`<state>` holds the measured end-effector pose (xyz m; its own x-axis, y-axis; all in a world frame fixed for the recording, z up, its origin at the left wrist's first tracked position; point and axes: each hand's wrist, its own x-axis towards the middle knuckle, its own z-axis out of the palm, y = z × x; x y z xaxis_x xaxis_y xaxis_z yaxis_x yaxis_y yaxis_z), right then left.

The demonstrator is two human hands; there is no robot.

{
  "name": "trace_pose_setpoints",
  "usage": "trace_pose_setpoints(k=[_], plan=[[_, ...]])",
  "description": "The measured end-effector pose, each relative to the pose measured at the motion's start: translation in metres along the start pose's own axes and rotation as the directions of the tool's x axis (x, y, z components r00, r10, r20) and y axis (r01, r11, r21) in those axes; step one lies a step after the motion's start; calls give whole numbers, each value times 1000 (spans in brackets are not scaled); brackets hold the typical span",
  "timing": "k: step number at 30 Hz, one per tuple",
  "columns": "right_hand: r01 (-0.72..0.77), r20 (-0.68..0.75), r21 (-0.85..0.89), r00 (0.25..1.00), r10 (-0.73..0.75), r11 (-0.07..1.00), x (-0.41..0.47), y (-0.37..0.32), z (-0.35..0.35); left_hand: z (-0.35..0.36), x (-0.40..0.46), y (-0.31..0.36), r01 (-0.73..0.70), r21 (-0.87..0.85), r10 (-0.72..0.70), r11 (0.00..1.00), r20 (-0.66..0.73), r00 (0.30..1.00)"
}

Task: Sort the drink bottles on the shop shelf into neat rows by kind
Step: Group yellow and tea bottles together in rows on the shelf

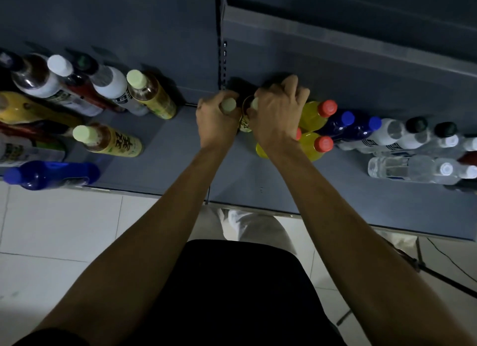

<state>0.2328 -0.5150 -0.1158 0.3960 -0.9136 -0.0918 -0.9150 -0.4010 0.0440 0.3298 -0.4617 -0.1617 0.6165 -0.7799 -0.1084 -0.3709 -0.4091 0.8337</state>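
left hand (216,116) gripping tea bottle (229,105), right hand (277,113) gripping another

The shelf (165,149) under my bottles looks like matt, smooth grey painted metal. The yellow drink bottles (313,114) are glossy clear plastic with smooth red caps. The water bottles (402,169) are shiny, ribbed clear plastic. The tea bottle (111,140) wears a glossy printed label. The floor tiles (64,229) look smooth, faintly glazed.

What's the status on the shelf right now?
Left hand grips one pale-capped tea bottle, right hand another. Yellow red-capped bottles crowd the right side.
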Motion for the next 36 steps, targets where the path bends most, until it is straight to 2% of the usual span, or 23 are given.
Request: trace_pose_setpoints(k=[4, 8, 15, 18, 21, 24, 28, 32, 36], plan=[[-24, 9, 7, 1000, 24, 1000, -1, -1, -1, -2, -2, 4, 3, -19, -3, 1000, -5, 1000], [-64, -40, -7, 997, 64, 998, -2, -7, 2, -4, -11, 7, -98, -4, 97, 995, -21, 995], [-33, -19, -49, 999, 32, 998, 0, -9, 11, -4, 17, 1, -199, 38, 195, 979, 90, 977], [-63, -49, -10, 997, 63, 998, -1, -8, 8, -4, 13, -6, -146, 39, 142, 988, 101, 985], [-67, -55, 13, 996, 67, 998, -1, -2, 7, 0, 7, -12, -31, 112, 26, 993, 45, 999], [-42, -52, 3, 998, 43, 999, 1, 3, 5, 0, 7, -9, 28, 35, -29, 999, 27, 999], [-10, -107, -56, 994, 4, 998, -3, 1, 10, -1, 8, -5, 25, -15, -25, 1000, 3, 1000], [-10, -165, -36, 986, 4, 999, -5, 1, 17, 2, 6, -7, 9, -40, -10, 999, -20, 1000], [8, -89, -22, 996, -10, 1000, 2, 3, 13, 5, 13, -10, -4, -24, 4, 1000, 14, 1000]])
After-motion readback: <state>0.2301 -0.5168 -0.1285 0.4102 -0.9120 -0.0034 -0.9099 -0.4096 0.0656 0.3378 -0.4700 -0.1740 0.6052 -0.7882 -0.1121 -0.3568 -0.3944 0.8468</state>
